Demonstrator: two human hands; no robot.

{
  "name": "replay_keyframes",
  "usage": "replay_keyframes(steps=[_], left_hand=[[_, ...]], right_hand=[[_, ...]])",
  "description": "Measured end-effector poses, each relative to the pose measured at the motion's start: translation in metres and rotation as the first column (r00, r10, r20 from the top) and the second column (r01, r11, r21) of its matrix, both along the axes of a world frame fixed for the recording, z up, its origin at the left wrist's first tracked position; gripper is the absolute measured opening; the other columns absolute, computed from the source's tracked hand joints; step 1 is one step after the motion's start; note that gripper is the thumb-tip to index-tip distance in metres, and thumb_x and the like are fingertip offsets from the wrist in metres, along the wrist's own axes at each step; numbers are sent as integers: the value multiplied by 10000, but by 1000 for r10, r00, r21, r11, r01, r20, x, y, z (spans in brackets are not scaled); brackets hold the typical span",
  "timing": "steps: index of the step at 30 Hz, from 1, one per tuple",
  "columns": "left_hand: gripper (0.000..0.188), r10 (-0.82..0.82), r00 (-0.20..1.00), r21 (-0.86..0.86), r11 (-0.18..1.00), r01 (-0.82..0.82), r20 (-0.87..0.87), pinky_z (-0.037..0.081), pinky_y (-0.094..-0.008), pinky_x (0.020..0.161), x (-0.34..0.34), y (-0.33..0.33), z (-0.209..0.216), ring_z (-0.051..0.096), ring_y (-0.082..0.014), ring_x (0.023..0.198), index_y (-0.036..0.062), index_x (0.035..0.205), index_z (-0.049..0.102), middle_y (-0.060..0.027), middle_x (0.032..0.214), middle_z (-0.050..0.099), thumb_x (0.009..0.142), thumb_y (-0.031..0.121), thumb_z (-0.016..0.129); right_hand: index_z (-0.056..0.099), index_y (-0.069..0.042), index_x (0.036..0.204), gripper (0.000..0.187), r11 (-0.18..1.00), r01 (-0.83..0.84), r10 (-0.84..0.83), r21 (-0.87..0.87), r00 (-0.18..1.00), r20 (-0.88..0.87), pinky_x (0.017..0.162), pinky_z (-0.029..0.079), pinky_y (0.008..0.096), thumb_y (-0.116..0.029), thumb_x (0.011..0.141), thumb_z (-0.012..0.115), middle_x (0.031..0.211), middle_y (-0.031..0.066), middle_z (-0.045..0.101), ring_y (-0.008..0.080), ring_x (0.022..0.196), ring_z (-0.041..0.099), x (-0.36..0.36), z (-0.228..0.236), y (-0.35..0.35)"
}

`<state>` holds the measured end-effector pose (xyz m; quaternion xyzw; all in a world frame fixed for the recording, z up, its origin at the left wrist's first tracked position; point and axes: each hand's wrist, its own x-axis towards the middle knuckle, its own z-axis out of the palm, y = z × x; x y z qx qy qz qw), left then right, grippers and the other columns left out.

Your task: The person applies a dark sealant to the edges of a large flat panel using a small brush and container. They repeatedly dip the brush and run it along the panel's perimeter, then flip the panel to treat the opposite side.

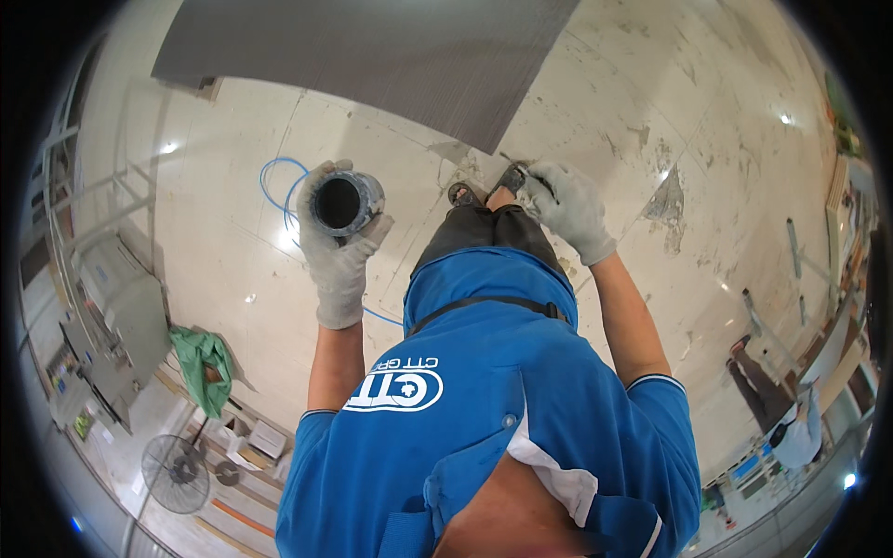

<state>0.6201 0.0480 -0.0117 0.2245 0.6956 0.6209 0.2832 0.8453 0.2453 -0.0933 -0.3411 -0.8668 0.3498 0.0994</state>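
Observation:
My left hand (339, 251), in a pale grey work glove, is wrapped round a dark round pot (373, 197). Its rim is smeared with grey, and the inside is too dark to make out. My right hand (569, 206), gloved the same way, is closed on a thin dark stick-like tool (543, 179). The tool's exact kind is not clear. Just beyond that hand lies the pointed near corner of a large dark grey wood-grain sheet (419, 65).
Pale tiled floor (679, 307) with scuffs spreads around my feet. A blue hose (268, 177) loops left. A standing fan (176, 474) and green cloth (202, 367) are lower left. Another person (795, 432) is at the right, near metal bars (793, 247).

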Motion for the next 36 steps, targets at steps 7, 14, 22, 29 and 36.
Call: replay_keyframes(steps=[7,14,22,29,36], left_hand=[[830,174,978,-22,985,-173,113,557,-337,961,41,-52,0,583,-201,1171,52,1381,454,-89,1311,534,668,-19,872],[825,236,971,-59,971,-233,37,523,-329,976,70,-76,-2,582,-210,1171,41,1404,439,-112,1360,535,687,-25,843],[836,354,935,-21,935,-353,36,530,-313,943,86,-59,2,604,-186,1105,39,1404,445,-111,1366,536,695,55,887],[843,379,925,7,925,-379,-2,534,-314,943,96,-42,4,596,-192,1134,40,1410,442,-98,1343,541,693,40,883],[860,435,898,-13,900,-436,-71,493,-347,996,103,-36,-7,539,-212,1216,43,1420,462,-77,1332,527,663,-18,865]], right_hand=[[709,-95,1026,199,1000,-8,8,-12,999,53,726,537,404,-254,926,644,936,132,707,314,847,694,1,-11,9],[710,-93,1021,164,993,-102,103,51,994,-19,660,532,362,-211,908,688,906,129,704,278,761,697,-9,-28,13],[687,-108,1010,147,970,-243,243,20,970,-9,707,535,411,-211,908,665,917,126,696,331,822,682,-11,-27,26],[680,-83,982,159,887,-461,462,23,887,-24,709,537,420,-204,879,683,874,126,680,330,806,679,-19,-27,34],[658,-102,1272,380,874,-424,456,-239,885,95,971,500,394,-219,911,648,1218,156,666,298,1127,640,-11,1,51]])
